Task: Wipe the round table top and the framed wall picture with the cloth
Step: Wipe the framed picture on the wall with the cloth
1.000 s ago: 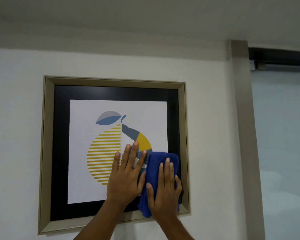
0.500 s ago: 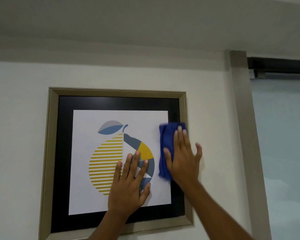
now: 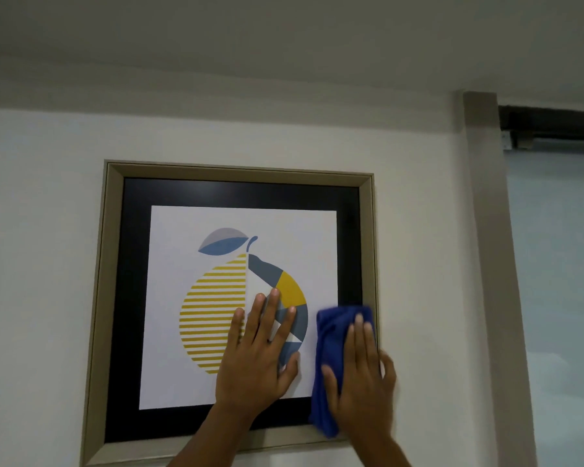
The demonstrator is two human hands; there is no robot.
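The framed picture (image 3: 113, 264) hangs on the white wall, with a beige frame, a black mat and a print of a yellow-and-blue fruit. My left hand (image 3: 258, 358) lies flat on the glass over the lower right of the fruit, fingers spread. My right hand (image 3: 361, 382) presses a folded blue cloth (image 3: 331, 332) flat against the picture's lower right side, over the black mat and the frame's right edge. The cloth's lower end hangs near the bottom frame rail. The round table is out of view.
A beige vertical trim post (image 3: 489, 264) stands right of the picture, beside a pale frosted pane (image 3: 560, 298). A dark rail (image 3: 553, 124) runs along the top of that pane. Ceiling fills the upper part of the view.
My right hand slid the cloth up the picture's right side, then back down to the lower right corner. My left hand stayed flat on the glass.
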